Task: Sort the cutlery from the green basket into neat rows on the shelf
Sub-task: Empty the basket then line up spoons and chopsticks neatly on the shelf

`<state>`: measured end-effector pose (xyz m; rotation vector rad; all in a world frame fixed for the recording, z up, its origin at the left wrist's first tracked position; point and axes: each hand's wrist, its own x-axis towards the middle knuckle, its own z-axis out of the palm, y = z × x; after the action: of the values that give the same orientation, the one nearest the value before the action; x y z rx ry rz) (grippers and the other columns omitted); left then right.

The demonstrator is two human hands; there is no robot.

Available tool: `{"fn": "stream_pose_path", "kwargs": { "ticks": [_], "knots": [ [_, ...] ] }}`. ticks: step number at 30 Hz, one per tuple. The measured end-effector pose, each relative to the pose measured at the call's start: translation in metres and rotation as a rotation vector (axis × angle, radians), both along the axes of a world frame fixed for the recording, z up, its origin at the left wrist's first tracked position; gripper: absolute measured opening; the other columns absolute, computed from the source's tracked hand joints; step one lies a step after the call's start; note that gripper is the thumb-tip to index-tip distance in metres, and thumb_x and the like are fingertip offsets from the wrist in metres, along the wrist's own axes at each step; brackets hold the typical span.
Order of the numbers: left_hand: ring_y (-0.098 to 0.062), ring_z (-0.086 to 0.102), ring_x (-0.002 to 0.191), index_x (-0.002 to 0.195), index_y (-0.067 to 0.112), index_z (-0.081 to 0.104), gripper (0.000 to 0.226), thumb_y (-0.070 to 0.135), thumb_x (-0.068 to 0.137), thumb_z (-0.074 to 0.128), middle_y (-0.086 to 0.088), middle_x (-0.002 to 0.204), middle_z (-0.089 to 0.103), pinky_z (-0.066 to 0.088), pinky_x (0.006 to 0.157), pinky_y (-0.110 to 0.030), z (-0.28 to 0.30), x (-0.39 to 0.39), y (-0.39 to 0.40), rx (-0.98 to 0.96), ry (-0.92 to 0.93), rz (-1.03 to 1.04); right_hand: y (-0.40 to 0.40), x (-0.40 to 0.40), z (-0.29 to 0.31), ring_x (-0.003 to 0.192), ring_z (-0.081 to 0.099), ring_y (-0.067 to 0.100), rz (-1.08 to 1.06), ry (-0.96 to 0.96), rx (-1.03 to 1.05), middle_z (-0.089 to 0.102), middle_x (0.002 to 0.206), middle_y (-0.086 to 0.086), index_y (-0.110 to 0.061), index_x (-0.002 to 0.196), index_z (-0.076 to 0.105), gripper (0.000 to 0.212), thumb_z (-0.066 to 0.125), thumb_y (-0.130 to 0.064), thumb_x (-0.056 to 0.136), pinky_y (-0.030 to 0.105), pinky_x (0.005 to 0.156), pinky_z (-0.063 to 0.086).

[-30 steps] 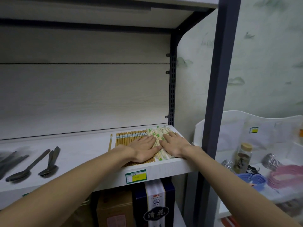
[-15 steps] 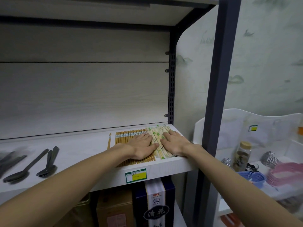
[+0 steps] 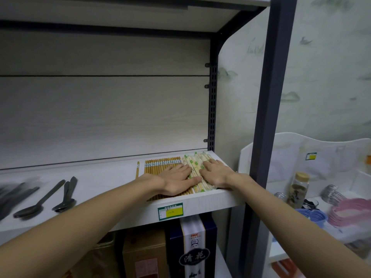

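A row of brown wooden chopsticks [image 3: 160, 166] lies side by side at the right end of a white shelf [image 3: 100, 177], their tips pointing to the far wall. Touching them on the right is a row of pale chopsticks in green-printed wrappers [image 3: 195, 163], reaching almost to the shelf's right edge. The left hand [image 3: 176, 180] lies flat, fingers straight and together, on the brown row, its fingertips reaching onto the wrapped ones. The right hand [image 3: 215, 172] lies flat with fingers spread on the wrapped row, just beside the left hand. A single brown chopstick [image 3: 137, 169] sits apart, just left of the brown row. Well to the left, dark spoons [image 3: 48, 199] lie on the same shelf. A green and yellow price label [image 3: 170, 211] is stuck to the shelf's near edge. Below stand cardboard boxes [image 3: 144, 255] and a dark blue and white box [image 3: 192, 247].
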<state>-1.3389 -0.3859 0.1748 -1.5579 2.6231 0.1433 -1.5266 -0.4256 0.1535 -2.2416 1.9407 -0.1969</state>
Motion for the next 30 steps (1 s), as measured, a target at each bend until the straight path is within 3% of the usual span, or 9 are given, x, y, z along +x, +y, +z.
{"fn": "stream_pose_path", "kwargs": {
  "ticks": [2, 4, 6, 8, 11, 16, 24, 30],
  "knots": [
    [-0.02, 0.016, 0.154, 0.158, 0.016, 0.029, 0.081, 0.07, 0.1, 0.013, -0.002, 0.167, 0.021, 0.014, 0.125, -0.045, 0.002, -0.001, -0.004, -0.008, 0.042, 0.005, 0.002, 0.0, 0.003, 0.144, 0.03, 0.032, 0.001, -0.004, 0.008, 0.035, 0.156, 0.013, -0.014, 0.147, 0.041, 0.058, 0.03, -0.048, 0.102, 0.049, 0.118, 0.027],
    [-0.022, 0.044, 0.134, 0.134, 0.017, 0.056, 0.074, 0.07, 0.099, 0.019, -0.005, 0.144, 0.051, 0.033, 0.116, -0.045, 0.004, 0.0, -0.009, -0.008, 0.133, 0.046, 0.004, -0.001, 0.006, 0.141, 0.033, 0.032, -0.003, -0.006, 0.016, 0.038, 0.153, 0.012, -0.014, 0.145, 0.044, 0.056, 0.031, -0.047, 0.102, 0.049, 0.116, 0.03],
    [-0.019, 0.052, 0.113, 0.113, 0.019, 0.06, 0.066, 0.071, 0.098, 0.023, -0.001, 0.12, 0.057, 0.042, 0.107, -0.046, 0.004, 0.002, -0.015, -0.007, 0.225, 0.079, 0.006, 0.001, 0.01, 0.14, 0.034, 0.031, 0.004, -0.01, -0.009, 0.039, 0.153, 0.012, -0.014, 0.143, 0.046, 0.055, 0.033, -0.047, 0.102, 0.048, 0.115, 0.031],
    [-0.022, 0.05, 0.123, 0.123, 0.019, 0.057, 0.066, 0.07, 0.099, 0.024, -0.004, 0.13, 0.055, 0.039, 0.111, -0.047, 0.003, 0.004, -0.017, -0.046, 0.251, 0.076, 0.011, 0.005, 0.015, 0.145, 0.03, 0.031, 0.03, -0.008, -0.052, 0.033, 0.159, 0.011, -0.015, 0.149, 0.041, 0.057, 0.034, -0.047, 0.103, 0.048, 0.118, 0.028],
    [-0.026, 0.024, 0.151, 0.151, 0.011, 0.038, 0.077, 0.066, 0.101, 0.018, -0.007, 0.164, 0.028, 0.02, 0.123, -0.048, -0.001, 0.005, -0.017, -0.076, 0.13, 0.096, 0.017, 0.015, 0.018, 0.153, 0.016, 0.028, 0.059, 0.002, -0.051, 0.022, 0.166, 0.008, -0.02, 0.157, 0.031, 0.06, 0.033, -0.048, 0.104, 0.049, 0.122, 0.019],
    [-0.019, -0.006, 0.157, 0.163, 0.017, 0.0, 0.073, 0.06, 0.104, 0.007, 0.0, 0.17, -0.006, 0.0, 0.126, -0.047, -0.012, 0.006, -0.013, -0.007, 0.036, 0.139, 0.024, 0.026, 0.011, 0.154, 0.008, 0.031, 0.045, 0.074, 0.003, 0.015, 0.168, 0.007, -0.025, 0.159, 0.025, 0.056, 0.023, -0.045, 0.107, 0.055, 0.122, 0.01],
    [-0.02, -0.009, 0.156, 0.162, 0.017, -0.001, 0.067, 0.054, 0.106, 0.004, 0.0, 0.17, -0.01, -0.001, 0.126, -0.048, -0.014, 0.0, -0.012, -0.016, 0.04, 0.16, 0.028, 0.03, 0.013, 0.155, 0.003, 0.031, 0.031, 0.103, 0.044, 0.008, 0.169, 0.006, -0.025, 0.161, 0.017, 0.056, 0.017, -0.044, 0.108, 0.054, 0.123, 0.005],
    [-0.02, -0.003, 0.157, 0.163, 0.012, 0.004, 0.069, 0.053, 0.107, 0.01, -0.005, 0.171, -0.002, 0.002, 0.127, -0.041, -0.009, 0.006, -0.012, -0.067, 0.138, 0.15, 0.026, 0.033, 0.024, 0.154, 0.01, 0.028, 0.025, 0.088, -0.006, 0.016, 0.167, 0.005, -0.023, 0.159, 0.027, 0.053, 0.023, -0.04, 0.108, 0.055, 0.122, 0.011]
  ]
}}
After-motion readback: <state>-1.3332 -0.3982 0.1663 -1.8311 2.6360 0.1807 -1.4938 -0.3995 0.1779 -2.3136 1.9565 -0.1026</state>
